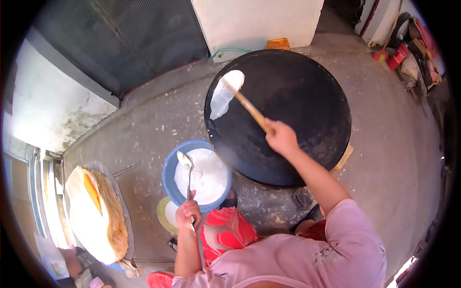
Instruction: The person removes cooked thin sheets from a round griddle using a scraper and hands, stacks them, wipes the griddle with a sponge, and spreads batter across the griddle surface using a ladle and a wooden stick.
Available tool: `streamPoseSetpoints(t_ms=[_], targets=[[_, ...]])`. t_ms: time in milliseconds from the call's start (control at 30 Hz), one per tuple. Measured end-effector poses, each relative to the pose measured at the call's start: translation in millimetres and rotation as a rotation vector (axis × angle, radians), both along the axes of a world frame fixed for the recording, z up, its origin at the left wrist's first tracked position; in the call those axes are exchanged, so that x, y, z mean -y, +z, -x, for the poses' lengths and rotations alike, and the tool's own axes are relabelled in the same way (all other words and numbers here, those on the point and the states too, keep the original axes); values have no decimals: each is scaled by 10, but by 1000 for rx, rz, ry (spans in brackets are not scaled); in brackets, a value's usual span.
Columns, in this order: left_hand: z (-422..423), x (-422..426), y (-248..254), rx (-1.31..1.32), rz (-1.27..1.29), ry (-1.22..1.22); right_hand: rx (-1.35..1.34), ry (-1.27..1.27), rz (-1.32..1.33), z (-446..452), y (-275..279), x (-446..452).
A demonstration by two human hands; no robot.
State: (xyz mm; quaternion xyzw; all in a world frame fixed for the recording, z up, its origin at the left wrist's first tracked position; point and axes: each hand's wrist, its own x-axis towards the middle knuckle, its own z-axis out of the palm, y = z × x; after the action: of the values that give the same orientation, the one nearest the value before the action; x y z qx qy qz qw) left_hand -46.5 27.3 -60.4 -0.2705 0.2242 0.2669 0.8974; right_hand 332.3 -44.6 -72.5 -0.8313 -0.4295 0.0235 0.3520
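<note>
White batter [223, 98] lies in an elongated patch on the left part of a large round black griddle [297, 110]. Over the griddle, my right hand [282, 138] is closed around the handle of a wooden spreader [250, 109], whose far end is at the batter. My left hand [188, 214] grips the metal handle of a ladle [189, 177]; its bowl, coated in white, is above the blue basin [169, 178] of white batter. Beside the basin, partly under it, sits a yellow-green container [165, 218] with white contents.
At the left, a tall stack of thin flatbreads [91, 211] carries an orange strip [92, 192]. An orange object [278, 44] sits behind the griddle. A red extinguisher-like container [397, 56] and clutter stand at the upper right. Walls and a dark door [129, 43] bound the back.
</note>
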Motion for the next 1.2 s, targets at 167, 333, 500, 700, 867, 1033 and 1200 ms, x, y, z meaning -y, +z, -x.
streamPoseSetpoints(t_ms=[167, 333, 500, 700, 867, 1033, 1200], targets=[[49, 81, -329, 8, 122, 33, 405, -51, 243, -229, 163, -47], [19, 18, -342, 5, 105, 7, 99, 53, 27, 293, 255, -130], [36, 44, -373, -15, 111, -3, 404, -88, 281, -397, 249, -341], [17, -24, -390, -36, 88, 4, 187, 29, 183, 56, 210, -67], [86, -23, -463, -24, 133, -13, 175, -253, 239, -575, 212, -171], [21, -30, -431, -70, 74, -14, 90, -51, 228, -62, 414, -318], [105, -49, -474, -102, 108, -28, 201, -275, 293, -672, 319, -215]])
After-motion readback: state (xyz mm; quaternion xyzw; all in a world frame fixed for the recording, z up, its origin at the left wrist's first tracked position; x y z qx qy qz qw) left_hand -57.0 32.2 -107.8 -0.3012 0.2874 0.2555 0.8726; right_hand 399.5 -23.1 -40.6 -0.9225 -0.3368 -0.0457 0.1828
